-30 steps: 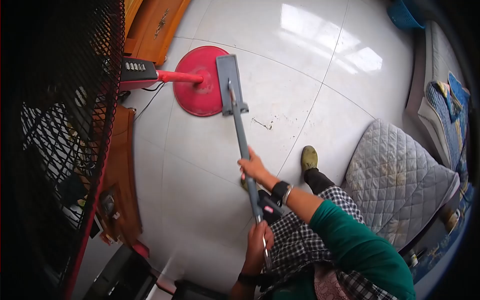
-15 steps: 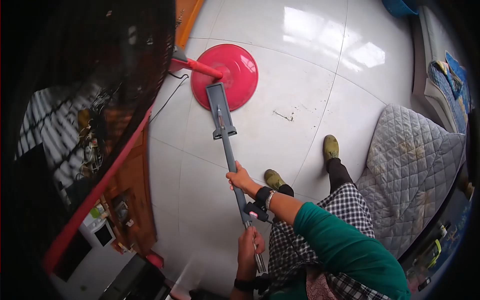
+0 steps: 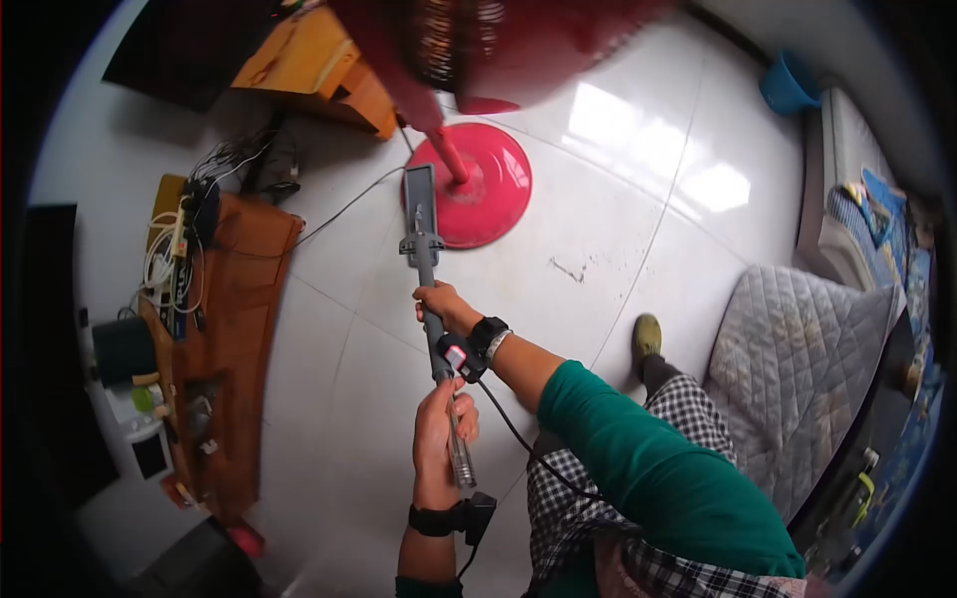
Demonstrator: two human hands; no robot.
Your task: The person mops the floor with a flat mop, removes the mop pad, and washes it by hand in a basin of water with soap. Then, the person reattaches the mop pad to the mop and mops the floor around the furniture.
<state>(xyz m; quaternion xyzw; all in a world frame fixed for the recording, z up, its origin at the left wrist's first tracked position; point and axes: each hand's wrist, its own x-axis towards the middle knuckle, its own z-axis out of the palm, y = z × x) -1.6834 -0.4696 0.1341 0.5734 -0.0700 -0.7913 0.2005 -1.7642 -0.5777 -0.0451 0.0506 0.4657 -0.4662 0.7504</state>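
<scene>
A grey flat mop (image 3: 422,204) lies with its head on the floor at the left edge of a round red fan base (image 3: 483,189). My right hand (image 3: 446,307) is closed around the upper grey part of its handle. Lower down, my left hand (image 3: 439,424) is wrapped around the handle close to its clear end. Dark crumbs of dirt (image 3: 570,269) lie on the pale tiles to the right of the mop.
The red fan head (image 3: 538,50) looms large at the top. A wooden cabinet (image 3: 229,329) with cables stands left. At right are a grey quilted mat (image 3: 788,359), a sofa (image 3: 847,189) and a blue basket (image 3: 788,85). My green shoe (image 3: 647,335) is on the floor.
The fan head has swung from the left to the top of the view. The mop and both hands have shifted left, and the mop head now lies beside the fan base's left edge.
</scene>
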